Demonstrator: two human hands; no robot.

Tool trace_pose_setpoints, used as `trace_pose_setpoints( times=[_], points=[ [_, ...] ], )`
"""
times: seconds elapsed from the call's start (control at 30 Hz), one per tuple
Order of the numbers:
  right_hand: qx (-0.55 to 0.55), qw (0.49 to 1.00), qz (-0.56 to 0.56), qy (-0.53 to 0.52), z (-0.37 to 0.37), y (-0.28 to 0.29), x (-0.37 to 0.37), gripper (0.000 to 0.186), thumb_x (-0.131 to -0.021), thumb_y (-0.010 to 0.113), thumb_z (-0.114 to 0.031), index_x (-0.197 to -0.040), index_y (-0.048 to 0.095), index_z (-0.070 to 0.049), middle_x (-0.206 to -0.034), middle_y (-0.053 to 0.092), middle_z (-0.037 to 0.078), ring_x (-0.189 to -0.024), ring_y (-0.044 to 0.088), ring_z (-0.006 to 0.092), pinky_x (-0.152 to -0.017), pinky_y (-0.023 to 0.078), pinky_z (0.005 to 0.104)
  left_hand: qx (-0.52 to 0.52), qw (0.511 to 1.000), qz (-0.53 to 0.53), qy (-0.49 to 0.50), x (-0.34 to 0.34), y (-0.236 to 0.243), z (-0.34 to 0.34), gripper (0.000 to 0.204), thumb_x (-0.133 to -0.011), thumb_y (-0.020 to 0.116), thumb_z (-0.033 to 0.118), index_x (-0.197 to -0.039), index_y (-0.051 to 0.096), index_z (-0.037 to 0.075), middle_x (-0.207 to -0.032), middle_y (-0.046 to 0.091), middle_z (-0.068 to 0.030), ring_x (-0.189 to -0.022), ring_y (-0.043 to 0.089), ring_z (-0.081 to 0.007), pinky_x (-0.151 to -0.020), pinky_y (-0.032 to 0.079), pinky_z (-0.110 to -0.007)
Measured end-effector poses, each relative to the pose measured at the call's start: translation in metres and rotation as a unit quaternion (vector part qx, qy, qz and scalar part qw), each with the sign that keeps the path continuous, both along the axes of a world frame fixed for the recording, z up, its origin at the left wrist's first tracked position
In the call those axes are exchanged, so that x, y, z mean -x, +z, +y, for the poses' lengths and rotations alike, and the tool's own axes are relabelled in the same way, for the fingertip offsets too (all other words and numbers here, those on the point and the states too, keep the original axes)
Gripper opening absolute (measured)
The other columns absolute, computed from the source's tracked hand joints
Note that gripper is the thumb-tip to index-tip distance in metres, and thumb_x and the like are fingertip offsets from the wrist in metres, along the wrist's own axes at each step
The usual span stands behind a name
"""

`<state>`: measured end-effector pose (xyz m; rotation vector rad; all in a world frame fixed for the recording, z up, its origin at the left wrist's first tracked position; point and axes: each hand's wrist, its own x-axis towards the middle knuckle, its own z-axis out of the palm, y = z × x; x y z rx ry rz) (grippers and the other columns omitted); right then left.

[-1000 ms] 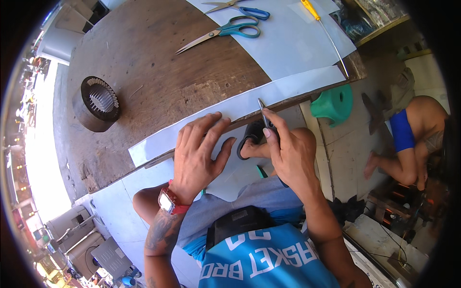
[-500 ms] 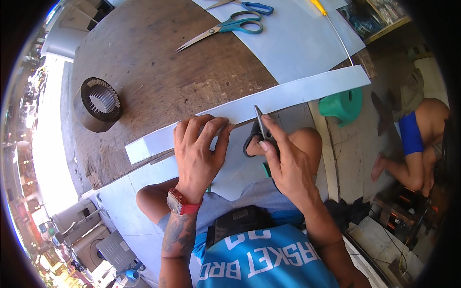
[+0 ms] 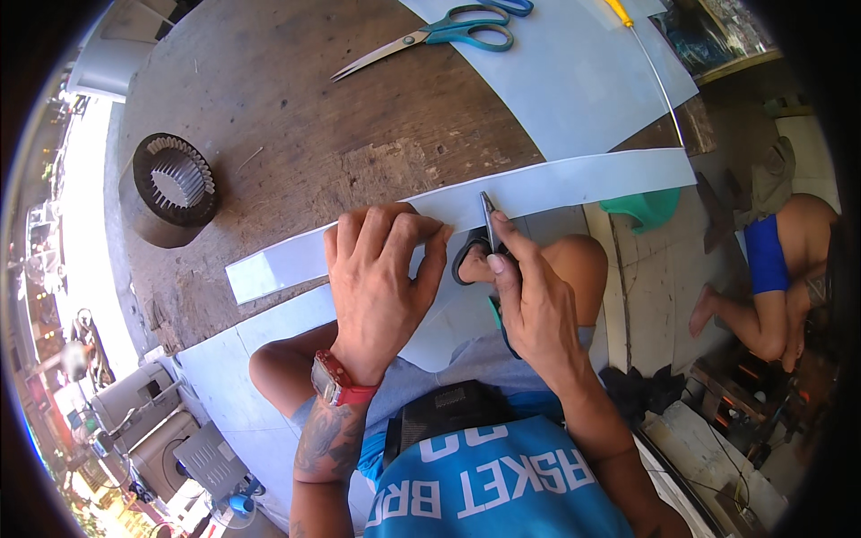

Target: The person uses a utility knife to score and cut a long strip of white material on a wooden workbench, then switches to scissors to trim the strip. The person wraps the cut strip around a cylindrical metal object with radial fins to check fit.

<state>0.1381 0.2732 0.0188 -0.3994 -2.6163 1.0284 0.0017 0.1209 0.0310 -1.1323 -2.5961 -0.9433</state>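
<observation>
A long white strip [image 3: 574, 179], flat like card or plastic sheet, lies across the table's near edge and sticks out past it on the right. My left hand [image 3: 381, 269] presses on its middle, fingers bent over it, thumb and forefinger pinching its near edge. In my right hand [image 3: 538, 305] are long-nose pliers [image 3: 490, 220], with the forefinger stretched along them. Their pointed jaws lie over the strip, right of my left fingertips; whether they touch it I cannot tell. My palm hides most of the handles.
On the brown wooden table [image 3: 269, 90] are teal-handled scissors [image 3: 439, 34], a dark roll with a ribbed core [image 3: 170, 190], white sheets [image 3: 556, 81] and a yellow-handled screwdriver [image 3: 650, 72]. A green object [image 3: 641, 211] shows beneath the strip's right end. Another person [image 3: 771, 278] sits at the right.
The strip's right end has dropped slightly, covering more of the green object. My left fingers have shifted a little right. The pliers stay over the strip.
</observation>
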Motion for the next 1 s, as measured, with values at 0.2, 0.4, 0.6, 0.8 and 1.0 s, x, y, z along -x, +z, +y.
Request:
trace_pose_setpoints(
  times=[0.2, 0.4, 0.6, 0.8, 1.0],
  points=[
    [-0.023, 0.998, 0.059, -0.005, 0.003, -0.009, 0.002, 0.048, -0.112, 0.063, -0.015, -0.158, 0.052, -0.007, -0.134, 0.075, 0.02, -0.106, 0.08, 0.0378, -0.075, 0.066, 0.0431, -0.003, 0.999, 0.031, 0.011, 0.0, -0.006, 0.001, 0.019, -0.092, 0.085, 0.018, -0.106, 0.073, 0.015, -0.108, 0.069, -0.002, -0.106, 0.061, -0.0269, -0.093, 0.043, -0.042],
    [-0.057, 0.998, -0.008, -0.016, -0.02, -0.004, 0.007, 0.053, -0.111, 0.065, -0.016, -0.162, 0.05, -0.012, -0.113, 0.077, 0.018, -0.087, 0.08, 0.0366, -0.066, 0.065, 0.0438, -0.007, 1.0, 0.014, 0.018, -0.003, -0.007, 0.002, 0.018, -0.091, 0.085, 0.015, -0.106, 0.074, 0.016, -0.109, 0.068, -0.0019, -0.105, 0.061, -0.0261, -0.092, 0.042, -0.041],
    [-0.066, 0.995, -0.079, -0.004, -0.022, 0.012, 0.011, 0.054, -0.112, 0.062, -0.024, -0.163, 0.048, -0.012, -0.093, 0.076, 0.014, -0.072, 0.078, 0.0344, -0.058, 0.062, 0.0448, -0.014, 1.0, 0.009, 0.012, -0.004, -0.007, 0.0, 0.019, -0.092, 0.083, 0.014, -0.108, 0.073, 0.015, -0.11, 0.069, -0.0027, -0.105, 0.062, -0.0262, -0.092, 0.042, -0.041],
    [-0.038, 0.989, -0.139, 0.036, -0.035, 0.014, 0.014, 0.05, -0.114, 0.058, -0.026, -0.161, 0.047, -0.011, -0.099, 0.08, 0.017, -0.075, 0.079, 0.0367, -0.059, 0.063, 0.0461, -0.006, 1.0, 0.004, 0.006, -0.004, -0.008, -0.001, 0.022, -0.093, 0.082, 0.014, -0.113, 0.073, 0.014, -0.114, 0.07, -0.0042, -0.109, 0.063, -0.0281, -0.096, 0.043, -0.042],
    [-0.051, 0.995, -0.076, -0.044, -0.013, 0.011, 0.013, 0.043, -0.118, 0.051, -0.028, -0.157, 0.048, -0.011, -0.097, 0.08, 0.023, -0.073, 0.078, 0.0429, -0.063, 0.063, 0.0507, 0.01, 1.0, 0.014, 0.018, -0.004, 0.005, -0.023, 0.022, -0.097, 0.081, 0.018, -0.118, 0.076, 0.013, -0.127, 0.073, -0.0055, -0.126, 0.063, -0.0297, -0.111, 0.042, -0.046]
  ],
)
